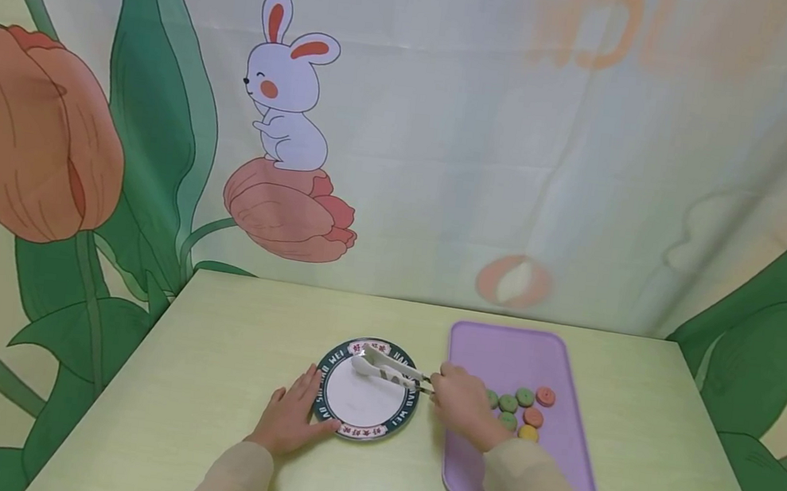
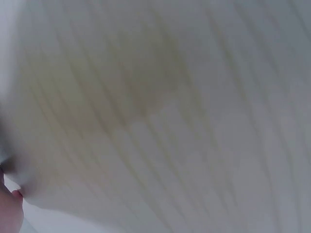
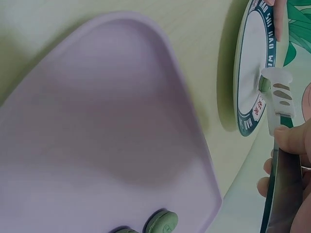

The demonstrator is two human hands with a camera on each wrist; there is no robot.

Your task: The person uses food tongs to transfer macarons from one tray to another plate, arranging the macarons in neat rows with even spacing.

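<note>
My right hand [image 1: 463, 401] grips a pair of tongs [image 1: 394, 373] with white tips and metal handles. The tips are over the white plate [image 1: 362, 402], which has a dark lettered rim. Between the tips in the right wrist view shows a bit of a green piece [image 3: 265, 84]; whether it touches the plate I cannot tell. My left hand [image 1: 291, 415] rests at the plate's left edge, fingers extended, thumb at the rim. Under my right forearm lies a purple tray [image 1: 508, 353] with several small round pieces, green [image 1: 525, 397], pink-orange [image 1: 545, 397] and yellow [image 1: 528, 433].
Plate and tray stand side by side on a pale wood-look table [image 1: 248, 326]. A printed curtain [image 1: 445, 163] with a rabbit and tulips hangs behind the table's far edge. The left wrist view is mostly a blurred, pale streaked surface.
</note>
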